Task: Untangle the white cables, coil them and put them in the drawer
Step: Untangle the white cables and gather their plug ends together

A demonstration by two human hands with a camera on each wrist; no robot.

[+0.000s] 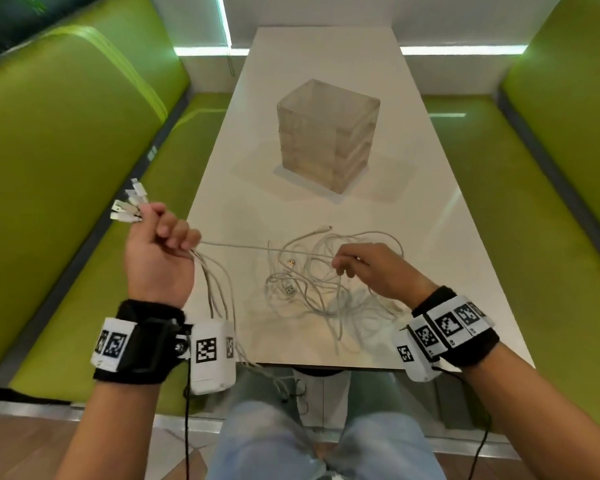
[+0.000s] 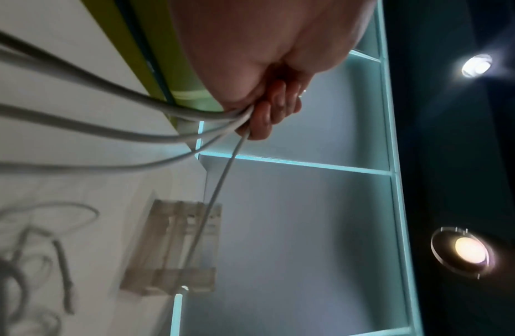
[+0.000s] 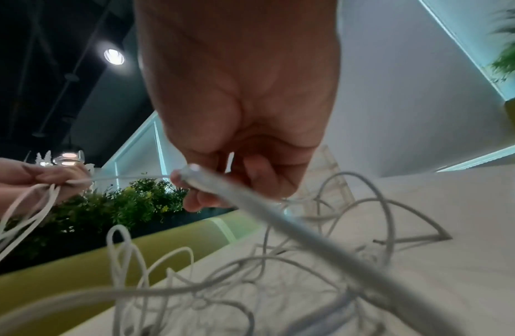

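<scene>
A tangle of white cables [image 1: 312,285] lies on the white table [image 1: 447,258] near its front edge. My left hand [image 1: 160,244] is raised off the table's left side and grips a bundle of cables [image 2: 175,116], with several plug ends [image 1: 129,206] sticking out above the fist. One taut cable [image 1: 257,247] runs from that fist to my right hand [image 1: 368,268], which pinches it over the tangle. In the right wrist view the pinched cable [image 3: 250,204] runs under the fingers [image 3: 193,202]. The clear plastic drawer unit [image 1: 326,136] stands mid-table.
Green padded benches [image 1: 66,168] flank the table on both sides. Cable strands [image 1: 222,299] hang from my left hand over the table's front edge toward my lap. My knees in jeans [image 1: 291,438] sit under the edge. Wall light strips [image 1: 461,50] glow beyond the far end.
</scene>
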